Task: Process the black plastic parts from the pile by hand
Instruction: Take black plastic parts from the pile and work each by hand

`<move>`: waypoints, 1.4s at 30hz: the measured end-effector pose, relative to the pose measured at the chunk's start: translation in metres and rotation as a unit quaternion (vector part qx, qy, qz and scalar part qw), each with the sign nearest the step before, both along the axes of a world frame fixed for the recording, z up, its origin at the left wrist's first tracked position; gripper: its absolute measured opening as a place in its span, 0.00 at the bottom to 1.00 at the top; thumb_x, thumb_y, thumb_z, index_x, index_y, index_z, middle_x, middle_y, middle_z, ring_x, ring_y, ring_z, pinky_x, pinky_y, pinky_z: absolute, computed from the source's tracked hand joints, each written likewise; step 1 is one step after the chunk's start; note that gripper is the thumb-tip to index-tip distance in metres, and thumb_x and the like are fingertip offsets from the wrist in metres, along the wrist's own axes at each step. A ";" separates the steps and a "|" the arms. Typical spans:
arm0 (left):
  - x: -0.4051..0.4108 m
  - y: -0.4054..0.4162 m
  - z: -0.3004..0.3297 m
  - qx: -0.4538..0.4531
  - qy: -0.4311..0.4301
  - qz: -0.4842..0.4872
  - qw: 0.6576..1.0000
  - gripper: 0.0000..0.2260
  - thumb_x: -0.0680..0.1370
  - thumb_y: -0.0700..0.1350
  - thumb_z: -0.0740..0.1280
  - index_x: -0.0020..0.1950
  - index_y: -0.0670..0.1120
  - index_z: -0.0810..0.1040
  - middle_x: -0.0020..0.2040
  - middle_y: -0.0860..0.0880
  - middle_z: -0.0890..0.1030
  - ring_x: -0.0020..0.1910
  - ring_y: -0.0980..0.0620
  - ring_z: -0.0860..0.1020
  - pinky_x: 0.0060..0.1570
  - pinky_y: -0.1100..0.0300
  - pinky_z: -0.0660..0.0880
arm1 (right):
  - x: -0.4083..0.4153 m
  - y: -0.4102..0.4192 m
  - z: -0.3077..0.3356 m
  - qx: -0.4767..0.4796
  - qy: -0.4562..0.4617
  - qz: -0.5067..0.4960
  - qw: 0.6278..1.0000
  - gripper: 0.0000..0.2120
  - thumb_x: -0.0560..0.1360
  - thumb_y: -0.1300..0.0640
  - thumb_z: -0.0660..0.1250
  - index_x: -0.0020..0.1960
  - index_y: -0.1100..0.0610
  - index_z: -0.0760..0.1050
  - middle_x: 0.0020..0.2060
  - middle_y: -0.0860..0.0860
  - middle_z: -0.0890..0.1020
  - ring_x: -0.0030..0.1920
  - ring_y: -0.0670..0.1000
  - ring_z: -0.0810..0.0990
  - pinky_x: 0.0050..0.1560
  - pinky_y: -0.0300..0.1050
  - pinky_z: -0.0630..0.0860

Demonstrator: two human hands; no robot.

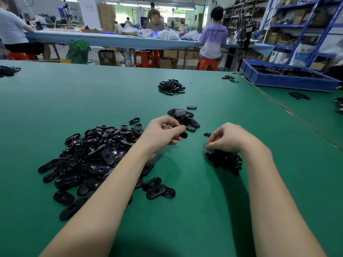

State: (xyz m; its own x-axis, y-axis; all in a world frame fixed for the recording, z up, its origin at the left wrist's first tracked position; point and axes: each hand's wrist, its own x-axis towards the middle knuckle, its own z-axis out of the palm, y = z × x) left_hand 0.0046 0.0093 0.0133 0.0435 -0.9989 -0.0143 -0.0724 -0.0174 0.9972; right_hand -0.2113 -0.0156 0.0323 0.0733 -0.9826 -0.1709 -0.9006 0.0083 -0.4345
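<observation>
A big pile of black oval plastic parts (92, 156) lies on the green table (74, 101) at my left. My left hand (163, 131) is above the table between that pile and a smaller heap of oval parts (185, 117); its fingers curl round one black oval part (183, 134). My right hand (228, 138) has its fingers curled over a low heap of small black pieces (225, 161); whether it pinches one is hidden. A tiny black piece (207, 134) lies just left of that hand.
A third heap of oval parts (171, 87) sits farther back on the table. A blue bin (285, 81) of black parts stands at the back right. More parts lie at the far left edge (8, 70). People sit at a long table behind.
</observation>
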 end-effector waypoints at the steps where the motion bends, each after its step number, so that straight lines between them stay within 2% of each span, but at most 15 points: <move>1: 0.000 0.000 -0.002 0.003 0.001 0.001 1.000 0.05 0.76 0.41 0.74 0.47 0.42 0.79 0.39 0.45 0.81 0.36 0.52 0.83 0.37 0.64 0.80 | 0.000 0.001 0.000 0.011 0.009 -0.004 1.000 0.03 0.67 0.48 0.79 0.36 0.44 0.85 0.43 0.44 0.86 0.47 0.47 0.83 0.52 0.46 0.81; 5: 0.001 -0.002 -0.006 0.016 -0.011 0.000 1.000 0.09 0.76 0.45 0.75 0.46 0.42 0.79 0.38 0.44 0.84 0.33 0.54 0.83 0.44 0.63 0.82 | 0.005 0.004 0.001 0.033 0.021 -0.023 0.999 0.07 0.61 0.47 0.82 0.36 0.43 0.86 0.43 0.45 0.85 0.47 0.48 0.83 0.52 0.47 0.82; 9: 0.001 -0.001 -0.006 0.017 0.002 -0.002 1.000 0.10 0.77 0.47 0.74 0.46 0.41 0.80 0.41 0.42 0.84 0.34 0.54 0.84 0.37 0.67 0.79 | 0.011 0.004 -0.002 0.032 0.026 -0.049 0.998 0.08 0.61 0.50 0.81 0.40 0.48 0.86 0.45 0.48 0.85 0.48 0.52 0.84 0.52 0.50 0.83; 13: 0.001 0.000 -0.007 0.025 0.015 -0.022 0.999 0.06 0.78 0.43 0.72 0.48 0.40 0.81 0.41 0.42 0.83 0.34 0.53 0.84 0.36 0.66 0.80 | 0.012 0.003 -0.005 0.026 0.031 -0.040 0.998 0.07 0.63 0.50 0.79 0.40 0.48 0.85 0.46 0.49 0.85 0.49 0.53 0.84 0.53 0.49 0.83; 17: 0.001 0.000 -0.010 0.034 -0.010 -0.043 0.998 0.04 0.81 0.38 0.68 0.51 0.40 0.82 0.46 0.41 0.84 0.38 0.51 0.85 0.41 0.64 0.82 | 0.011 0.001 -0.008 0.017 0.025 -0.013 0.999 0.06 0.66 0.48 0.77 0.40 0.48 0.84 0.43 0.48 0.85 0.47 0.52 0.83 0.54 0.47 0.81; 20: 0.002 0.000 -0.008 0.038 -0.002 -0.046 0.998 0.06 0.81 0.34 0.66 0.55 0.41 0.81 0.44 0.41 0.85 0.39 0.51 0.85 0.43 0.65 0.82 | 0.012 0.001 -0.006 -0.008 -0.061 0.028 0.998 0.05 0.72 0.50 0.74 0.40 0.51 0.83 0.38 0.47 0.87 0.39 0.48 0.80 0.43 0.42 0.77; 22: 0.003 0.000 -0.007 0.040 0.006 -0.049 0.998 0.07 0.80 0.33 0.66 0.55 0.41 0.81 0.47 0.40 0.85 0.40 0.51 0.85 0.44 0.65 0.81 | 0.017 0.003 -0.003 -0.030 -0.147 0.048 0.988 0.05 0.74 0.51 0.73 0.42 0.51 0.82 0.37 0.45 0.87 0.35 0.47 0.77 0.41 0.40 0.74; 25: 0.003 0.000 -0.006 0.045 0.019 -0.048 0.998 0.09 0.79 0.31 0.66 0.54 0.40 0.82 0.51 0.38 0.84 0.41 0.50 0.86 0.46 0.65 0.81 | 0.024 0.006 0.001 -0.060 -0.266 0.042 0.961 0.04 0.72 0.53 0.77 0.43 0.51 0.84 0.33 0.44 0.85 0.29 0.44 0.72 0.32 0.35 0.70; 27: 0.003 -0.001 -0.005 0.048 0.033 -0.046 0.997 0.10 0.79 0.30 0.65 0.55 0.39 0.82 0.51 0.39 0.83 0.42 0.49 0.86 0.47 0.65 0.81 | 0.028 0.007 0.001 -0.069 -0.306 0.038 0.949 0.02 0.72 0.54 0.78 0.42 0.52 0.86 0.30 0.43 0.81 0.27 0.41 0.71 0.30 0.31 0.68; 30: 0.003 -0.001 -0.004 0.055 0.077 -0.050 0.994 0.11 0.79 0.29 0.64 0.57 0.38 0.82 0.52 0.39 0.83 0.45 0.48 0.86 0.48 0.64 0.82 | 0.033 0.007 0.000 -0.068 -0.317 0.022 0.946 0.01 0.72 0.56 0.77 0.43 0.52 0.86 0.31 0.44 0.81 0.25 0.41 0.70 0.30 0.33 0.68; 33: 0.004 0.000 -0.003 0.055 0.107 -0.056 0.991 0.11 0.79 0.28 0.64 0.58 0.36 0.81 0.53 0.38 0.84 0.48 0.46 0.86 0.49 0.63 0.82 | 0.035 0.006 -0.001 -0.056 -0.319 0.007 0.946 0.03 0.72 0.58 0.77 0.45 0.52 0.86 0.30 0.45 0.81 0.24 0.42 0.68 0.30 0.35 0.67; 38: 0.005 0.002 -0.003 0.050 0.118 -0.062 0.990 0.12 0.79 0.27 0.64 0.59 0.36 0.80 0.53 0.38 0.84 0.50 0.45 0.86 0.49 0.63 0.82 | 0.036 0.005 -0.002 -0.061 -0.313 0.000 0.948 0.03 0.73 0.58 0.76 0.43 0.51 0.87 0.31 0.44 0.81 0.24 0.41 0.69 0.29 0.33 0.68; 42: 0.004 0.002 -0.002 0.050 0.124 -0.070 0.988 0.13 0.78 0.27 0.64 0.58 0.37 0.81 0.52 0.38 0.84 0.50 0.44 0.86 0.48 0.64 0.82 | 0.036 0.005 -0.001 -0.063 -0.313 -0.014 0.948 0.03 0.72 0.57 0.76 0.42 0.50 0.87 0.27 0.43 0.78 0.24 0.41 0.67 0.31 0.37 0.67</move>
State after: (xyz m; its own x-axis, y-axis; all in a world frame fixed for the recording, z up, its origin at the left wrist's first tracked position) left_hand 0.0089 0.0111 0.0116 -0.1131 -0.9878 -0.1069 0.1657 -0.1248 0.9782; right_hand -0.1753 -0.0111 0.0310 0.0962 -0.9952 0.0157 -0.4666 -0.0590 -0.8825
